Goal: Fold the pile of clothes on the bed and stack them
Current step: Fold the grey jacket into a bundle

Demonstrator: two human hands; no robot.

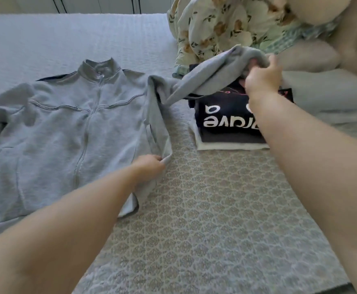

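Clothes: one grey zip jacket lies flat on the bed, its far sleeve cut off by the frame, with one folded stack just beside it. Your left hand pinches its hem corner. Your right hand grips its lifted sleeve above the stack, partly hiding the stack; bare bed lies nearer you than the jacket.

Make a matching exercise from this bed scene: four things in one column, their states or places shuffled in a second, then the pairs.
Things:
1. grey jacket
2. jacket sleeve
3. black shirt
4. floral cloth

States:
A. crumpled, unfolded, at the far side
B. lifted by the right hand
C. folded, on top of the stack
D. spread flat, zipped, side edge pinched by the left hand

Pairs: 1-D, 2-B, 3-C, 4-A
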